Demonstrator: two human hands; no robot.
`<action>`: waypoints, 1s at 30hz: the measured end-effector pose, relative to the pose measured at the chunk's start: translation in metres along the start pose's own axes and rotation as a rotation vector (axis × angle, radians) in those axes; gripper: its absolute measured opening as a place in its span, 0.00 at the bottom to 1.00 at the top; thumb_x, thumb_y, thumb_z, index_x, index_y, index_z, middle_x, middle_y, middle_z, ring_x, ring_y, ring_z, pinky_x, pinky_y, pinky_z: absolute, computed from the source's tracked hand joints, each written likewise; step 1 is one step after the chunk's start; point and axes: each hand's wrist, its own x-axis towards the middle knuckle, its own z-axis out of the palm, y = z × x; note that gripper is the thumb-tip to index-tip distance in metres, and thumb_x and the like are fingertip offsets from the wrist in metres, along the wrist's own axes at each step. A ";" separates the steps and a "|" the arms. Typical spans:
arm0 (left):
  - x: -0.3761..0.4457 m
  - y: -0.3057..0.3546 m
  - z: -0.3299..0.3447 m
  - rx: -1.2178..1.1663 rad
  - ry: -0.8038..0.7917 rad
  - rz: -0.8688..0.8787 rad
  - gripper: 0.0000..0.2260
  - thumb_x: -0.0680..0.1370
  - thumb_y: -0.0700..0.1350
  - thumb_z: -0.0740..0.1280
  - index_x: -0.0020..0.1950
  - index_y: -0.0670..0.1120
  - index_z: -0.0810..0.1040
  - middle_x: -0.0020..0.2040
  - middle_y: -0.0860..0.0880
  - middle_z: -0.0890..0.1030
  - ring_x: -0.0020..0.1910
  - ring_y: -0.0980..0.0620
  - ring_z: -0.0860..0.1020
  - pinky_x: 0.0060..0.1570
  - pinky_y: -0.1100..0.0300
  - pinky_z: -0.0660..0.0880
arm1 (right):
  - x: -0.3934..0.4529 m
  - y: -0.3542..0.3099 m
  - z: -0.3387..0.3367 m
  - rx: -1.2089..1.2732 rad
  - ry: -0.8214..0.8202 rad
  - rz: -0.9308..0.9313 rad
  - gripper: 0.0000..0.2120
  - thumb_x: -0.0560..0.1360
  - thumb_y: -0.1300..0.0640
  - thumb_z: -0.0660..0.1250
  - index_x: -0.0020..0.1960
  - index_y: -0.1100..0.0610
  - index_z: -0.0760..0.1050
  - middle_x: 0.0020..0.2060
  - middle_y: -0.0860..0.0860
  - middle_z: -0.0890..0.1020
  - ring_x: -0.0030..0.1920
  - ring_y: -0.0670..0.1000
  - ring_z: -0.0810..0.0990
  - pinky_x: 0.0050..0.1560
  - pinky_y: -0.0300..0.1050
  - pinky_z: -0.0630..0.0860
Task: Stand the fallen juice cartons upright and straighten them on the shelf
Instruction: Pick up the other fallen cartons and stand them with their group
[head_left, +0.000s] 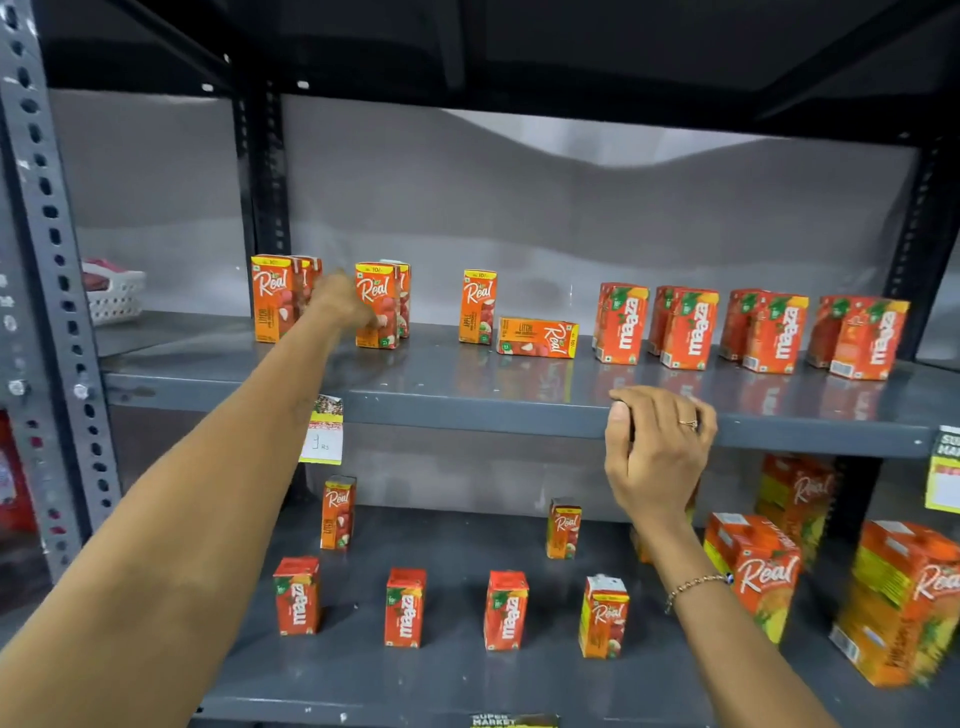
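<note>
A single head-worn wide-angle view faces the dark grey metal shelf rack (519, 410) straight on from within arm's reach, about level with its upper board. The board below fills 6 o'clock, the perforated grey upright post (52, 291) stands at 9 o'clock.
</note>
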 end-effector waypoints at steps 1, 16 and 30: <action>-0.006 0.006 0.002 0.062 0.135 0.026 0.25 0.74 0.38 0.70 0.69 0.38 0.65 0.67 0.37 0.70 0.65 0.39 0.70 0.62 0.48 0.69 | 0.000 0.000 0.000 0.000 -0.001 0.001 0.17 0.79 0.52 0.54 0.46 0.57 0.80 0.44 0.52 0.83 0.45 0.53 0.79 0.58 0.51 0.66; -0.045 0.107 0.124 0.619 -0.241 0.713 0.21 0.80 0.44 0.59 0.71 0.39 0.64 0.70 0.38 0.68 0.69 0.39 0.67 0.69 0.46 0.63 | -0.002 0.003 -0.002 0.012 -0.055 -0.013 0.14 0.78 0.52 0.56 0.48 0.55 0.80 0.46 0.50 0.83 0.49 0.48 0.74 0.59 0.49 0.65; -0.076 0.093 0.065 -0.010 -0.169 0.487 0.15 0.80 0.42 0.62 0.65 0.39 0.73 0.62 0.40 0.78 0.61 0.41 0.76 0.60 0.53 0.71 | 0.000 0.006 -0.005 0.049 -0.089 0.014 0.17 0.80 0.50 0.53 0.48 0.54 0.79 0.46 0.50 0.82 0.49 0.48 0.75 0.60 0.47 0.64</action>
